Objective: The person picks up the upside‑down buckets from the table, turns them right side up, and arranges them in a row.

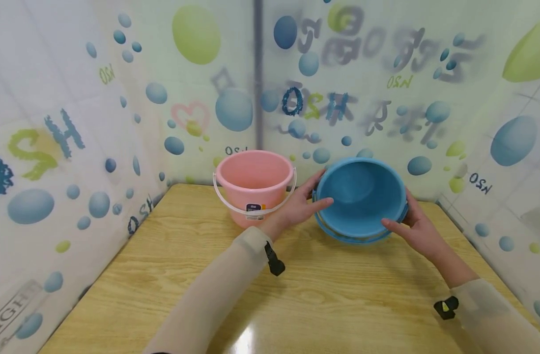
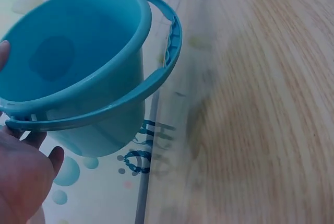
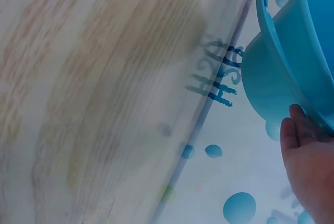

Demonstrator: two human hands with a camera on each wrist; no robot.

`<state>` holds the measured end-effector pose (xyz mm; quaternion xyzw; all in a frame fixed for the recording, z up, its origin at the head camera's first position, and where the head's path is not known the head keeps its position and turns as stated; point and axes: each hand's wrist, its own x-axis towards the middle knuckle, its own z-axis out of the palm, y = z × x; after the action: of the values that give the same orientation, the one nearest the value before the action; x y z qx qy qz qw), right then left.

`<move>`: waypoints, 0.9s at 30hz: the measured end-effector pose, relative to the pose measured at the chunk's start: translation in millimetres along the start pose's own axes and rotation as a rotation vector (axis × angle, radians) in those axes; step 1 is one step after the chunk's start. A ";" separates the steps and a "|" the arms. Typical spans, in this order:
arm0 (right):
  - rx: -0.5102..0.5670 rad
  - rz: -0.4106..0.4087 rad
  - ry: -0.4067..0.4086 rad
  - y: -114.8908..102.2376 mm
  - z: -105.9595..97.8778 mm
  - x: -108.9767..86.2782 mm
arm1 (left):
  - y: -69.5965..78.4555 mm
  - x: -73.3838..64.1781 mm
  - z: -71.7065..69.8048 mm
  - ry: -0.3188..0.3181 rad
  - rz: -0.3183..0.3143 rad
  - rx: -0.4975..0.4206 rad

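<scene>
Both hands hold a blue plastic bucket (image 1: 360, 196) by opposite sides, its mouth tilted toward the head camera. The left hand (image 1: 298, 204) grips the left side, thumb at the rim and fingers behind the outer wall. On the opposite side the right hand (image 1: 422, 228) has its thumb over the rim and its fingers round the outside. The bucket's blue handle (image 2: 156, 80) hangs down along the front, below the rim. In the right wrist view, fingers (image 3: 297, 130) support the outer wall from below. Inside the bucket only bare blue plastic shows.
A pink bucket (image 1: 234, 199) with a white handle and a dark label stands upright at the back of the wooden table (image 1: 323, 295), just left of the left hand. Curtains (image 1: 234, 59) printed with bubbles and letters enclose the back and sides.
</scene>
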<state>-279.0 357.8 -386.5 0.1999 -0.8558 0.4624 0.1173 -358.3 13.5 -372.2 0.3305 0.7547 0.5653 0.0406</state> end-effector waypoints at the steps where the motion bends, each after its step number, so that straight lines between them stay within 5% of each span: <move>1: 0.006 0.005 0.000 -1.4 -0.4 0.0 | 1.4 -0.3 -1.0 0.001 -0.001 0.007; 12: 0.038 0.109 -0.013 -19.8 -8.1 -4.9 | 10.3 -5.7 -13.1 -0.033 0.054 -0.097; 27: 0.058 -0.062 -0.032 -21.2 -12.5 -3.1 | 16.7 -11.4 -24.0 -0.113 0.153 -0.081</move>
<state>-266.5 358.5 -365.0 0.2369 -0.8372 0.4800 0.1122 -352.4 -10.2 -352.5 0.4164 0.7005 0.5771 0.0531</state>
